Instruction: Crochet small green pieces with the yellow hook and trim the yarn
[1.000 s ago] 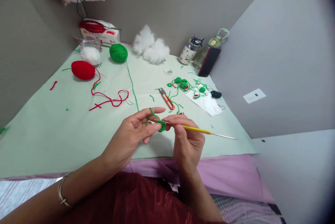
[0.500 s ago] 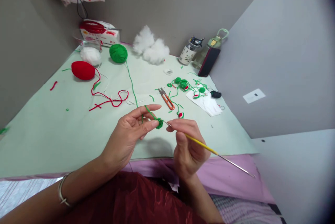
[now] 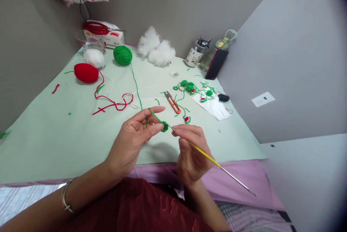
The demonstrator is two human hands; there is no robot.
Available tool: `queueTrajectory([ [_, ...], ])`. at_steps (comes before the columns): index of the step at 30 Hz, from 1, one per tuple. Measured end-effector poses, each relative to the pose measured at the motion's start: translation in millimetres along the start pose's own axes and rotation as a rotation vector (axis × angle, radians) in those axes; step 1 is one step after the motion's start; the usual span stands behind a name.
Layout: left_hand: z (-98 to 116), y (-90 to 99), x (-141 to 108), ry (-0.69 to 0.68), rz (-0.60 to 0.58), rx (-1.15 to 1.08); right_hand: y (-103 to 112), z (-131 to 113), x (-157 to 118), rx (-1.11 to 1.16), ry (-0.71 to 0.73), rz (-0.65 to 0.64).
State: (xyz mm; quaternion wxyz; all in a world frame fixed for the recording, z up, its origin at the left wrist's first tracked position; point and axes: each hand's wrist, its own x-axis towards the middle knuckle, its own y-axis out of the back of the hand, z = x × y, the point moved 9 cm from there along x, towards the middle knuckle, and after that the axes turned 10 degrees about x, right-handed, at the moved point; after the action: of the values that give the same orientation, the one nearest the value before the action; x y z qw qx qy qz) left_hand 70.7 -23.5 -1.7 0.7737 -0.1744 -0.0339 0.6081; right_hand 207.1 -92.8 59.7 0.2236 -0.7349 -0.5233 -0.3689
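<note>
A yellow-handled crochet hook [image 3: 204, 154] is held slantwise above the near edge of the table [image 3: 76, 141], its handle pinched between thumb and fingers of the right hand [image 3: 193, 152]. Its long axis is run from upper left to lower right: one metal tip is aimed at the small green crochet piece [image 3: 165, 127], the other toward the person's right side. The piece is pinched by the left hand [image 3: 135, 130], its index finger extended under green yarn [image 3: 155, 115]. Red lettering is printed on a white packet [image 3: 115, 39], too small to be read.
</note>
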Motion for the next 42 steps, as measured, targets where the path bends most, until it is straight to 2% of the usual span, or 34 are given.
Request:
queueTrajectory([
  [5, -0.2, 1.1, -0.4, -0.006, 0.014, 0.003, 2.5, 0.9, -1.1, -0.001, -0.010, 0.008],
  [13, -6.1, -0.5, 0.2, 0.004, 0.004, -0.019, -2.5, -10.4, -7.1, -0.123, 0.131, 0.041],
  [21, -3.8, 3.3, -2.2, 0.004, 0.038, 0.008, 0.6, -9.0, -4.6, -0.099, 0.083, 0.003],
  [30, -7.4, 0.0, -1.0, 0.002, 0.003, -0.023, -1.4, -11.9, -10.5, -0.173, 0.159, 0.040],
  [37, -6.2, -1.0, -0.5, 0.035, -0.001, 0.003, 1.5, -4.9, -5.2, -0.042, 0.080, 0.021],
  [42, -4.9, -2.7, 0.9, 0.039, 0.000, 0.004, 5.0, -5.4, -2.8, -0.076, 0.064, 0.030],
])
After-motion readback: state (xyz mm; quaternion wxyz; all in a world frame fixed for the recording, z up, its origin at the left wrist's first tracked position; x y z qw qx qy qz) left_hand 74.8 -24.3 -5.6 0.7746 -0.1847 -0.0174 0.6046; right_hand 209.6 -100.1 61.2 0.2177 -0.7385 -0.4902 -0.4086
